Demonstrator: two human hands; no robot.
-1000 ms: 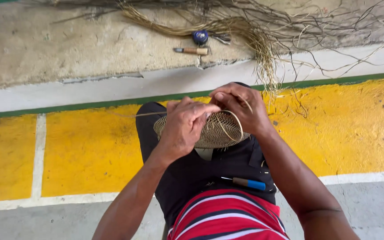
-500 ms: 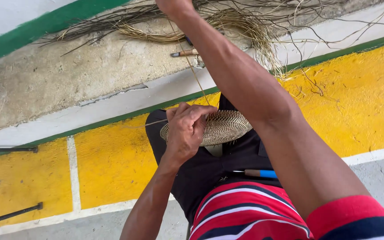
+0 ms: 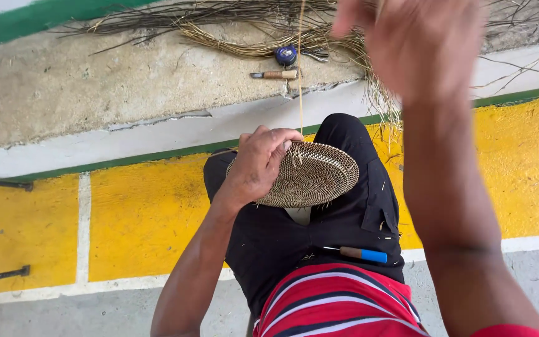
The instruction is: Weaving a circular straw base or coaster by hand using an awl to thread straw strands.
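The left hand (image 3: 257,165) grips the woven disc (image 3: 310,175) on the lap; the raised right hand (image 3: 419,43) pinches a taut strand (image 3: 300,75).

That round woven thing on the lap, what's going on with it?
A seated person is weaving a round basket base on their lap. The left hand grips its edge. The right hand is raised high, pulling a long thin strand up from the weave. A blue-handled tool lies on the right thigh. On the concrete ahead lie a bundle of fibres, a wooden-handled tool and a small blue round thing.
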